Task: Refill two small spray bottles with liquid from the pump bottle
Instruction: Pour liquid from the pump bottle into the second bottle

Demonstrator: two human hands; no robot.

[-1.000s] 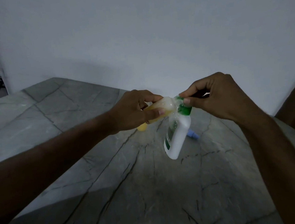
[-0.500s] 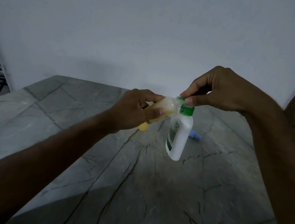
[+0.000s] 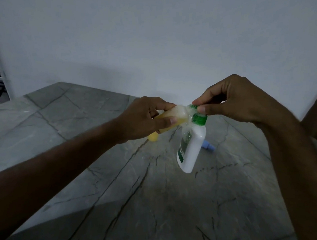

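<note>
Centrally, above the grey veined worktop, both hands meet. The left hand has its fingers closed round a small yellow spray bottle, held nearly level with its open mouth turned toward the right. The right hand pinches, between thumb and forefinger, the green pump head of the white pump bottle, which hangs tilted in the air, its base toward the worktop and clear of it. Foam or wet liquid glistens where the yellow bottle's mouth touches the pump head. A yellow rounded object lies on the worktop below the left hand; whether it is a cap cannot be told. A pale blue item lies on the worktop behind the pump bottle, partly hidden. A white wall closes the background.
</note>
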